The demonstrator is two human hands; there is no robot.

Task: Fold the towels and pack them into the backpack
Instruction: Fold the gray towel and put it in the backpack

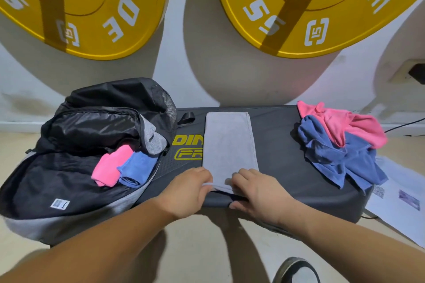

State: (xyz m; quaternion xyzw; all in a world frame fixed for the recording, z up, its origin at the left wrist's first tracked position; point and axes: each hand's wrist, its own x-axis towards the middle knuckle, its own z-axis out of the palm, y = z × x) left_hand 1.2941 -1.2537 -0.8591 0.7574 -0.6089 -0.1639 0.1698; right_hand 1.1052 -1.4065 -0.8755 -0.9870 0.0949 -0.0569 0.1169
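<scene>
Two hands meet at the near end of the gray towel [230, 145], a long folded strip lying down the middle of the black padded tabletop [276, 142]. The left hand [190, 190] has its fingers [204, 178] curled over the near-left corner, and the right hand [259, 193] has its fingers [243, 179] curled onto the near-right corner; both grasp the cloth. The open backpack [69, 179] at left holds a rolled pink towel [110, 165] touching a rolled blue towel [138, 167], while a loose pink towel [345, 124] and a loose blue towel [340, 158] are heaped far right, well apart from the fingers.

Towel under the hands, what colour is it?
The towel is plain grey, best seen in the head view.
</scene>
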